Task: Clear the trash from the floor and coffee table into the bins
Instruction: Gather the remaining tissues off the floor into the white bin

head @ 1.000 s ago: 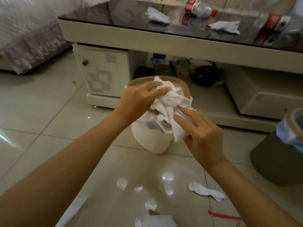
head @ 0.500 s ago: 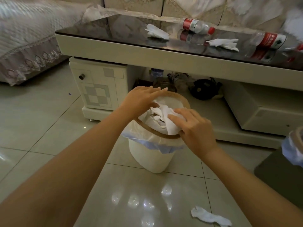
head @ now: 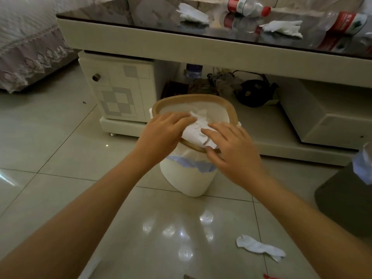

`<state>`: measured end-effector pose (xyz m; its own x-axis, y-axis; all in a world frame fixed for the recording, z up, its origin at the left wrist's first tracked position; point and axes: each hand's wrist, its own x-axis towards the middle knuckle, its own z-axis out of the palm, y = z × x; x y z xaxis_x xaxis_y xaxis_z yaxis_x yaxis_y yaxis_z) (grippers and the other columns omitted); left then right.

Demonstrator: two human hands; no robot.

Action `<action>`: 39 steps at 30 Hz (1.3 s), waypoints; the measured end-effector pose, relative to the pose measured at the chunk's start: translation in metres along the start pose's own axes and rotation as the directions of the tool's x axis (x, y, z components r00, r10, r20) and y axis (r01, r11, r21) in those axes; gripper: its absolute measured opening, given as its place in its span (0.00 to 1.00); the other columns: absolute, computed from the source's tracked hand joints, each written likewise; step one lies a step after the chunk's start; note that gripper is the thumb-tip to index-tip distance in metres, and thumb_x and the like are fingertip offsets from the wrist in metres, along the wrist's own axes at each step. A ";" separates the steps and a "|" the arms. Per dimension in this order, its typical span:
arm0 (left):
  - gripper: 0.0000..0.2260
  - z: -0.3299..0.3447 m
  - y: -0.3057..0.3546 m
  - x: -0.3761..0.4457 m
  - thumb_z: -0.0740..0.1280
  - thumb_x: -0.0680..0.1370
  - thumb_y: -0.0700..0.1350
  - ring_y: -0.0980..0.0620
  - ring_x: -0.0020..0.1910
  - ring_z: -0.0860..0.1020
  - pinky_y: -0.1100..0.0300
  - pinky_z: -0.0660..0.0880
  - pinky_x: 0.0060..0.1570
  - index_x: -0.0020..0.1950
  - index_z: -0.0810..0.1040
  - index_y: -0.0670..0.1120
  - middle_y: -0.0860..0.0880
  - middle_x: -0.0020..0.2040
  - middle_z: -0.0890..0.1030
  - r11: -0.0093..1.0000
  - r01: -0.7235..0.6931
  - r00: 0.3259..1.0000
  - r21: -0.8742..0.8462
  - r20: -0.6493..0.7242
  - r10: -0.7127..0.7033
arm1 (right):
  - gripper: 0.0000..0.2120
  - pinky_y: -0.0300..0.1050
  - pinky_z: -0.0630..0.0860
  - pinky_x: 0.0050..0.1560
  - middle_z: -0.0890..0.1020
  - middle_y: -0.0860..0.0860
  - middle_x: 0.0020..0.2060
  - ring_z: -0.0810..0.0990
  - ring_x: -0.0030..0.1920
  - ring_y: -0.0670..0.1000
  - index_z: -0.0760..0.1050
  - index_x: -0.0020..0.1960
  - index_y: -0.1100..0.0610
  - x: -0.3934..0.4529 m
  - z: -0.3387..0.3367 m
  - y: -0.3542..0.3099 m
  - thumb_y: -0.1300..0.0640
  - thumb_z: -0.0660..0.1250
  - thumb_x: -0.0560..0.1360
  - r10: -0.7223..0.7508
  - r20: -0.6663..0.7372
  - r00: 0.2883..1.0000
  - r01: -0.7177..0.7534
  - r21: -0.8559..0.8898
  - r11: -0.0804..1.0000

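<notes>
A white bin (head: 187, 180) with a tan rim and a plastic liner stands on the floor before the coffee table (head: 161, 42). A wad of crumpled white tissue (head: 196, 130) lies over its near rim. My left hand (head: 163, 131) and my right hand (head: 231, 150) both rest flat on the wad, fingers spread, pressing it into the bin's mouth. On the glossy table top lie two crumpled tissues (head: 192, 15) (head: 283, 28) and two plastic bottles with red labels (head: 245, 6) (head: 346, 24). Another tissue (head: 259, 247) lies on the floor tiles at the lower right.
A dark bin (head: 346, 200) with a blue-white liner stands at the right edge. A red scrap (head: 268, 276) lies at the bottom edge. Under the table are a drawer unit (head: 118, 91), a bottle and dark clutter. A lace-covered sofa (head: 26, 47) fills the upper left.
Both hands carried the tissue wad down from above the bin onto its near rim and flattened over it. The view shifted slightly.
</notes>
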<state>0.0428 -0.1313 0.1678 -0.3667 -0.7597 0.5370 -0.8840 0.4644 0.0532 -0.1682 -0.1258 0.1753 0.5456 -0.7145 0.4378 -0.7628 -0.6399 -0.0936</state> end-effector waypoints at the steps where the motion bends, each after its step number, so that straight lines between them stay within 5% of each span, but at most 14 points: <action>1: 0.16 0.000 0.012 -0.005 0.67 0.76 0.39 0.43 0.59 0.78 0.47 0.76 0.55 0.64 0.77 0.44 0.44 0.62 0.78 1.000 -0.011 1.000 -0.025 -0.009 0.011 | 0.19 0.55 0.67 0.65 0.76 0.54 0.63 0.72 0.65 0.55 0.73 0.66 0.56 -0.009 -0.003 0.001 0.53 0.61 0.76 -0.006 -0.014 1.000 0.006 -0.004 1.000; 8: 0.13 0.018 0.088 -0.043 0.65 0.79 0.40 0.45 0.63 0.75 0.49 0.73 0.60 0.62 0.78 0.42 0.43 0.63 0.78 0.976 -0.125 0.992 -0.181 -0.049 0.118 | 0.21 0.58 0.68 0.66 0.74 0.56 0.66 0.71 0.67 0.56 0.70 0.68 0.56 -0.106 -0.022 0.017 0.51 0.61 0.76 0.027 0.078 0.997 -0.021 -0.067 0.998; 15: 0.20 0.070 0.137 -0.067 0.71 0.74 0.42 0.43 0.66 0.73 0.48 0.71 0.59 0.66 0.75 0.46 0.44 0.67 0.74 0.944 -0.246 0.926 -0.219 0.235 0.295 | 0.21 0.60 0.67 0.65 0.72 0.57 0.68 0.71 0.67 0.59 0.72 0.68 0.55 -0.213 -0.013 0.038 0.50 0.63 0.76 0.111 0.339 0.934 -0.058 -0.164 0.985; 24: 0.28 0.127 0.182 -0.101 0.67 0.76 0.52 0.49 0.72 0.64 0.51 0.64 0.67 0.74 0.63 0.52 0.50 0.74 0.64 0.917 -0.283 0.729 -0.282 0.557 0.397 | 0.21 0.59 0.64 0.68 0.69 0.56 0.70 0.67 0.70 0.58 0.73 0.67 0.54 -0.297 0.013 0.055 0.49 0.63 0.76 0.247 0.475 0.844 -0.205 -0.140 0.969; 30: 0.28 0.138 0.193 -0.116 0.68 0.76 0.51 0.48 0.72 0.63 0.51 0.64 0.67 0.74 0.63 0.52 0.50 0.74 0.64 0.912 -0.284 0.674 -0.296 0.615 0.409 | 0.25 0.58 0.58 0.71 0.63 0.57 0.73 0.62 0.72 0.59 0.67 0.69 0.52 -0.326 0.047 0.070 0.46 0.57 0.75 0.322 0.616 0.719 -0.268 -0.182 0.946; 34: 0.27 0.144 0.196 -0.120 0.67 0.76 0.52 0.48 0.71 0.65 0.52 0.65 0.65 0.74 0.64 0.51 0.50 0.74 0.65 0.919 -0.266 0.677 -0.293 0.622 0.394 | 0.25 0.59 0.59 0.70 0.63 0.58 0.73 0.63 0.72 0.60 0.67 0.69 0.53 -0.326 0.071 0.075 0.51 0.66 0.73 0.300 0.647 0.701 -0.241 -0.181 0.953; 39: 0.27 0.146 0.195 -0.126 0.66 0.77 0.53 0.49 0.71 0.64 0.53 0.65 0.65 0.75 0.62 0.53 0.51 0.74 0.64 0.925 -0.251 0.673 -0.285 0.635 0.379 | 0.25 0.60 0.54 0.72 0.55 0.55 0.76 0.54 0.74 0.58 0.63 0.71 0.49 -0.312 0.089 0.080 0.49 0.62 0.75 0.288 0.703 0.650 -0.292 -0.120 0.949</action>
<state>-0.1256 -0.0111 -0.0124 -0.7657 -0.6247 -0.1530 -0.6429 0.7502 0.1544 -0.3683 0.0209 -0.0488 0.3786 -0.8479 -0.3710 -0.9246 -0.3649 -0.1096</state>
